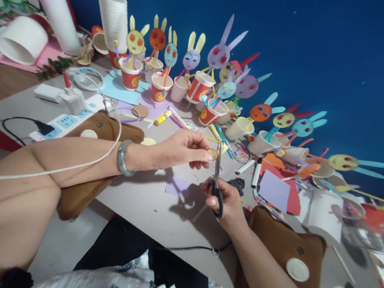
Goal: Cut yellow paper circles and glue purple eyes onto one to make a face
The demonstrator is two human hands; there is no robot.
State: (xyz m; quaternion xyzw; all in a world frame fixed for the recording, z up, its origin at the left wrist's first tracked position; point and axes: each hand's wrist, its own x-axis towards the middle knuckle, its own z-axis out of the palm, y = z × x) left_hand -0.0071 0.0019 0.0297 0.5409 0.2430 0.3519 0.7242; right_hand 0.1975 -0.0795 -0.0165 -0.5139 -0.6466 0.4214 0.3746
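One yellowish disc (214, 154) pinched in the left hand (186, 148) should turn slowly, scissors (217, 169) gripped steady by the right hand (231, 203).

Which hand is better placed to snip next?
Probably the right hand: it holds the black-handled metal scissors up beside the small yellowish paper piece that the left hand pinches.

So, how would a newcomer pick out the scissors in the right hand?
Below the blue wall is a grey table; over it is the right hand. The scissors there point their metal blades up beside the left hand; black handles set them apart from the yellowish piece it holds.
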